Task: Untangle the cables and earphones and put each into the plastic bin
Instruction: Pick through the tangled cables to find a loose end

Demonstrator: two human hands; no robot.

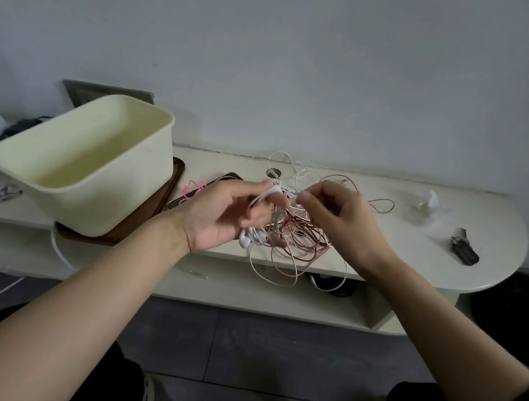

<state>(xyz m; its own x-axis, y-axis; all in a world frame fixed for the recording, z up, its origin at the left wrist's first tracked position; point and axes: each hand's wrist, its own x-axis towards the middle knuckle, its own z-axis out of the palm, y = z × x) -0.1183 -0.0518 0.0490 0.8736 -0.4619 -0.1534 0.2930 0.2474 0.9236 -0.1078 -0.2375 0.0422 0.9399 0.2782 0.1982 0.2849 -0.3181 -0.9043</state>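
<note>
A long cream table [394,200] with a rounded right end runs along a plain grey wall. On its left part, near the front edge, stands a pale yellow rectangular plastic bin [85,185]; it appears tilted, its base resting on a dark brown tray [174,182], and nothing shows inside it. At the middle of the table lies a tangle of rose-gold cables [298,240] mixed with thin white earphone cords [289,178]; loops of it hang over the front edge.

The left hand [219,215] is raised above the tangle, palm turned up, with a white cord looped over its index finger, fingers curled loosely round the strands, and white earbuds [252,236] dangling below the palm. The right hand [336,218], just beside it, pinches a white strand between thumb and forefinger, the other fingers folded.

Between the bin and the left hand lie a dark phone [206,187] and a pink wire-like item [194,187]. A crumpled white tissue [429,202] and a small black-and-metal object [463,249] sit near the right end. A metal clip [8,192] lies at the front-left edge.
</note>
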